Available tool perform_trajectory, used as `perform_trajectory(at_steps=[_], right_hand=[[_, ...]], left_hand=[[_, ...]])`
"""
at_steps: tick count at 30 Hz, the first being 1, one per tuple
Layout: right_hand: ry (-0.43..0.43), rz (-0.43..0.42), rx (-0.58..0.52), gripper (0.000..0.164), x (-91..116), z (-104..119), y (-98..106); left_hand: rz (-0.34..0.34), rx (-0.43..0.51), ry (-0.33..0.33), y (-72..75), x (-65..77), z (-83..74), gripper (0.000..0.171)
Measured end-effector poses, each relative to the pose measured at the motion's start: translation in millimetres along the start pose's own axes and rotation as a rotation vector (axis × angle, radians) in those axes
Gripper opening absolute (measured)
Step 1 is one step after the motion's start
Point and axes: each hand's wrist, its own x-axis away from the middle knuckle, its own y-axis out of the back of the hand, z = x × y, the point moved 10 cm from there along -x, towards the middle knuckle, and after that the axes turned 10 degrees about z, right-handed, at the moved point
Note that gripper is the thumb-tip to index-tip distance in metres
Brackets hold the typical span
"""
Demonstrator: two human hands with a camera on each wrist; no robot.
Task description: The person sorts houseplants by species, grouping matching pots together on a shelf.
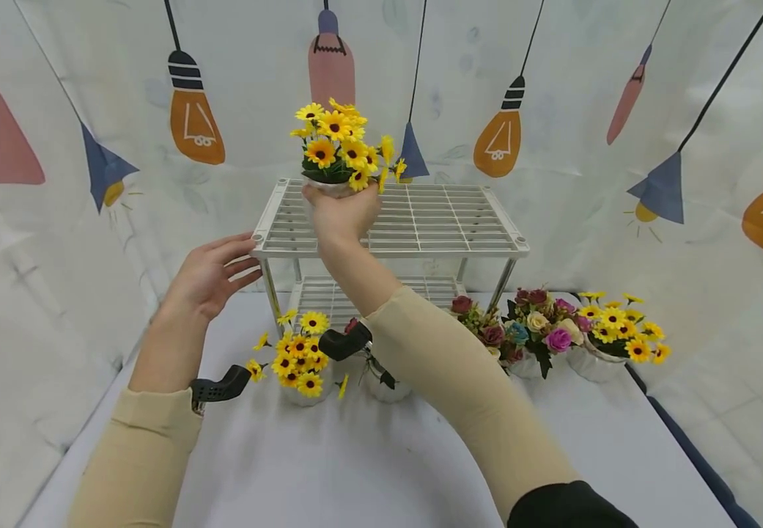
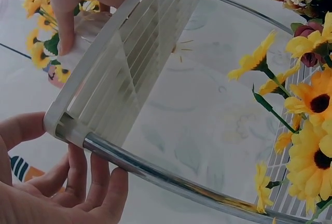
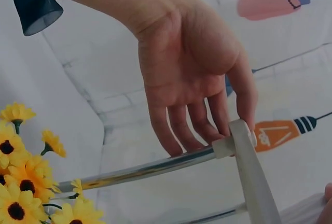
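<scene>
My left hand (image 1: 206, 277) holds the front left corner of a white two-tier wire rack (image 1: 421, 254). In the left wrist view, its fingers (image 2: 78, 175) curl at the chrome post (image 2: 171, 175) under the top shelf. The right wrist view also shows this left hand (image 3: 194, 73), thumb against the corner cap. My right hand (image 1: 348, 214) grips a white pot of yellow artificial daisies (image 1: 338, 143) at the top shelf's left side. The left wrist view shows the right hand's fingers (image 2: 65, 24) round that white pot (image 2: 93, 32), beyond the shelf slats.
On the white table (image 1: 355, 455), another pot of yellow daisies (image 1: 302, 359) stands before the rack, beside a white pot (image 1: 388, 385) mostly hidden by my right sleeve. At the right are pots of mixed roses (image 1: 539, 326) and yellow daisies (image 1: 621, 330). A printed curtain (image 1: 572, 220) hangs behind.
</scene>
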Motion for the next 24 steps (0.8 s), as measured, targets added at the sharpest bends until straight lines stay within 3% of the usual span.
perform_trajectory(at_steps=[6, 15, 24], right_hand=[[-0.076, -0.034, 0.118, 0.082, -4, -11, -14], [-0.048, -0.019, 0.259, 0.092, -4, -11, -28], [-0.094, 0.137, 0.281, 0.103, -2, -13, -25]], left_hand=[[-0.005, -0.015, 0.003, 2.4, 1.0, 1.2, 0.071], [0.01, -0.005, -0.01, 1.0, -1.1, 2.3, 0.071], [0.011, 0.002, -0.033, 0.4, -1.2, 0.9, 0.072]])
